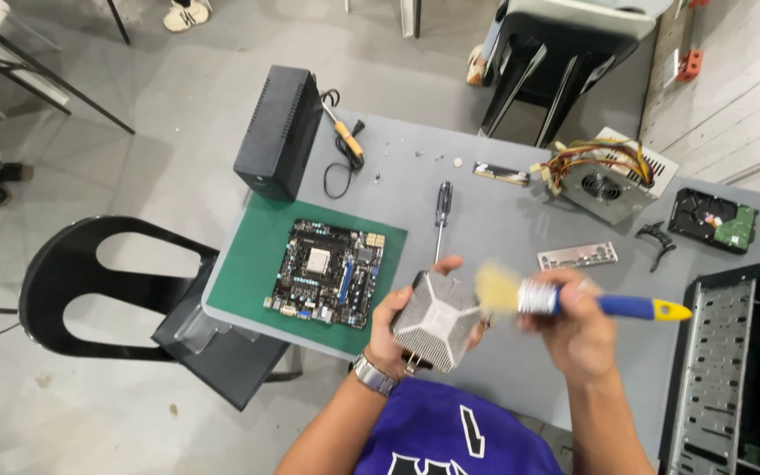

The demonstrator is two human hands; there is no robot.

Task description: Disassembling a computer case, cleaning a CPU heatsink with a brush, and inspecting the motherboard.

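Observation:
My left hand holds a silver finned heatsink above the near edge of the grey table. My right hand grips a paintbrush with a blue and yellow handle. Its pale bristles, blurred, touch the heatsink's right side. A motherboard lies on a green mat to the left of my hands.
A black box-shaped unit stands at the table's far left beside a soldering iron. A screwdriver, power supply, hard drive and metal plate lie farther back. An open computer case sits right. Black chairs stand around.

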